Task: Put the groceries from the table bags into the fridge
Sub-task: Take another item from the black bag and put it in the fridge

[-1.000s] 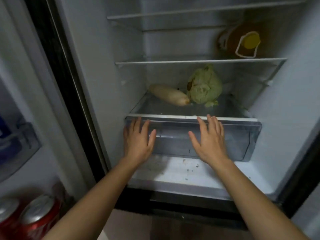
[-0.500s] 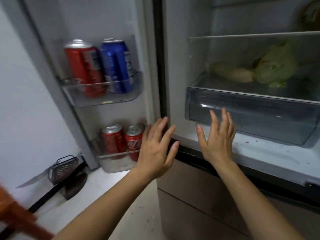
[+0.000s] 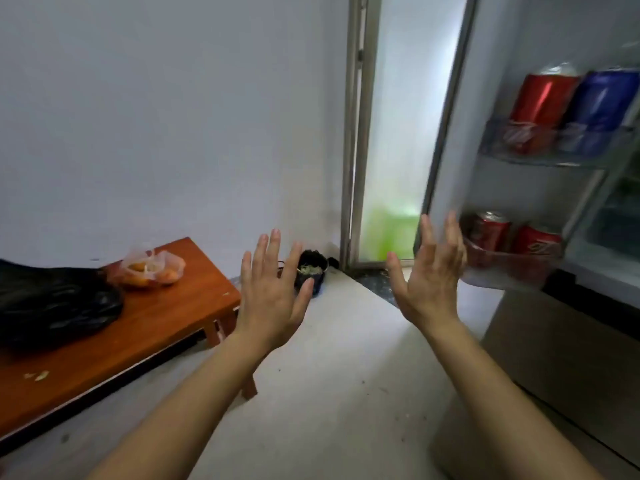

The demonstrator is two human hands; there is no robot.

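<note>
Holding both hands raised in front of me, palms facing away, I report as follows. My left hand (image 3: 272, 292) is fully open, fingers straight and spread, and grips nothing. My right hand (image 3: 431, 275) is likewise open, fingers straight and slightly apart, and empty. The two hands are apart from each other and touch no object that I can confirm.

The low wooden surface (image 3: 145, 337) stands at lower left against the wall (image 3: 173, 116). On it lies a black bag (image 3: 52, 306), slumped at the left edge of view. Just beside it, toward the far end, sits a clear plastic bag (image 3: 152, 266) holding orange, rounded items; what they are I cannot tell. A few pale scraps (image 3: 36, 375) lie on the near part of the surface.

The fridge (image 3: 571, 358) is at right with its door (image 3: 491, 64) standing open. The upper door shelf (image 3: 554, 159) holds a red can (image 3: 543, 95) and a blue can (image 3: 604, 98) side by side, upright. The lower door shelf (image 3: 512, 271) holds two more red cans (image 3: 490, 233), also upright. My right fingertips overlap this lower shelf in view; contact cannot be judged, as the area is blurred.

On the floor (image 3: 329, 393), near the corner, stands a small dark pot (image 3: 311, 270) with pale contents, partly behind my left fingers.
</note>
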